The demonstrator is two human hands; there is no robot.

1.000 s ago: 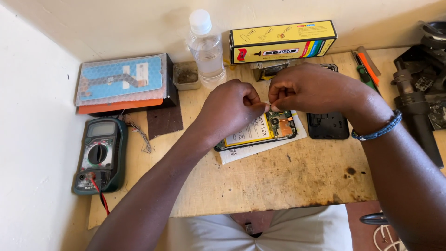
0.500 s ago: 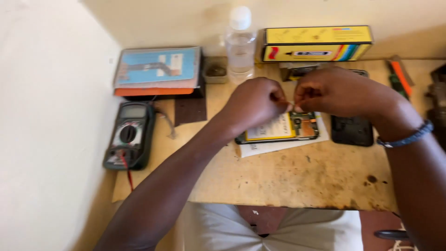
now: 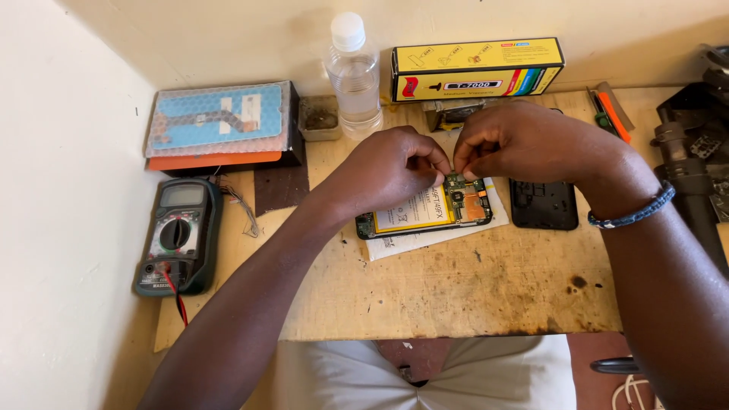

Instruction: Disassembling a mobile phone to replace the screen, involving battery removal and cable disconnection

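Note:
An opened phone with a yellow battery and a bare green circuit board lies on a white paper in the middle of the wooden table. My left hand and my right hand hover close together just above the phone's board end. Both have thumb and fingers pinched. Their tips almost meet over a tiny piece that is too small to name. A blue bead bracelet circles my right wrist. A black phone cover lies just right of the phone.
A multimeter with a red lead sits at the left edge. At the back stand a bubble-wrapped part on a dark box, a small tray, a clear bottle and a yellow carton. Dark metal tools crowd the right side.
The view has swung left and then back. My hands stay pinched together over the phone's board, with little visible movement.

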